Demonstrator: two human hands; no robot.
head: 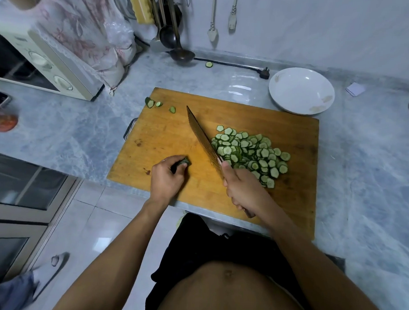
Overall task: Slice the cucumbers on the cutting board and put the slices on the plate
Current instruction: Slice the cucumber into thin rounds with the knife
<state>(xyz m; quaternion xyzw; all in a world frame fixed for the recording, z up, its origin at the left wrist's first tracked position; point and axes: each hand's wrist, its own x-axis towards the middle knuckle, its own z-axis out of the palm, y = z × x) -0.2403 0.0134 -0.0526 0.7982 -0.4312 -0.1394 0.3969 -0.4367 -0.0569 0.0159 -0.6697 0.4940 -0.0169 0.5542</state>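
Left hand (166, 177) has fingers curled round a short cucumber stub (184, 162), dark green end poking out past the fingertips, pressed down on the cutting board (165, 137) near its front left. Right hand (243, 188) is wrapped tight on the knife (201, 137) handle, thumb up along the spine; blade angles away toward the board's far edge, between the stub and the pile, not touching the stub. Slices (251, 153) lie heaped just right of the blade, mid-board, some partly hidden under the right hand. Plate (301, 90) is white, holds no slices, on the counter (59, 134) touching or just past the board's far right corner. Judgement: the stub is short, wet and slippery, so little to hold; pinch it by the skin end with fingertips tucked back, risk of slipping or nicking a finger. Slices are thin, light, limp-ish, stick to each other and to the blade; best scooped on the flat of the blade or in a cupped hand, not one by one. Three trimmed end pieces (150, 103) sit at the board's far left, one stray slice (209, 64) on the counter near a ladle (181, 54) and a black power cord (237, 66). Microwave (40, 61) far left, well apart. Path from pile to plate looks open.
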